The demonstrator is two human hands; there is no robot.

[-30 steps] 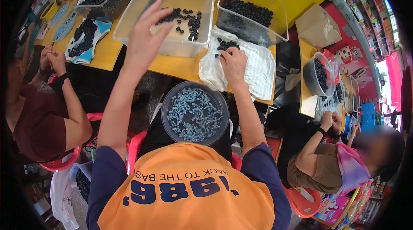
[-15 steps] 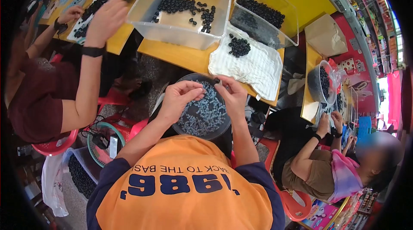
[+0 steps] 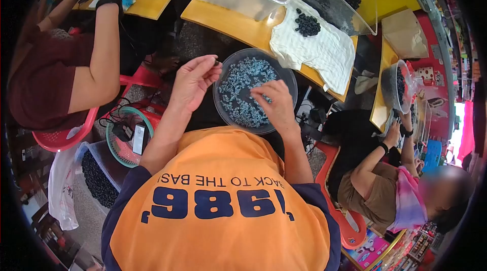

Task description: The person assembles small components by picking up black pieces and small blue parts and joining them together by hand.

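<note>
My left hand (image 3: 195, 82) is raised at the left rim of a round dark tub (image 3: 219, 99). Its thumb and fingertips pinch a small black piece (image 3: 217, 62), mostly covered by the fingers. Many small blue-grey parts (image 3: 242, 79) lie spread over the bottom of the tub. Over the right half of the tub is my right hand (image 3: 278, 104), its thumb and fingers drawn together close to these parts. What those fingertips hold, if anything, is too small to make out.
Ahead, a white cloth (image 3: 324, 53) on the yellow table bears a pile of black pieces (image 3: 307, 25). Clear plastic bins (image 3: 238, 5) with more black pieces stand behind. Co-workers sit at left (image 3: 56, 78) and right (image 3: 370, 185). A green-rimmed basket (image 3: 115, 152) stands at lower left.
My right hand has gone from the far rim, where it held a black piece, down over the parts. A black piece now shows in my left hand. The view has tilted downward.
</note>
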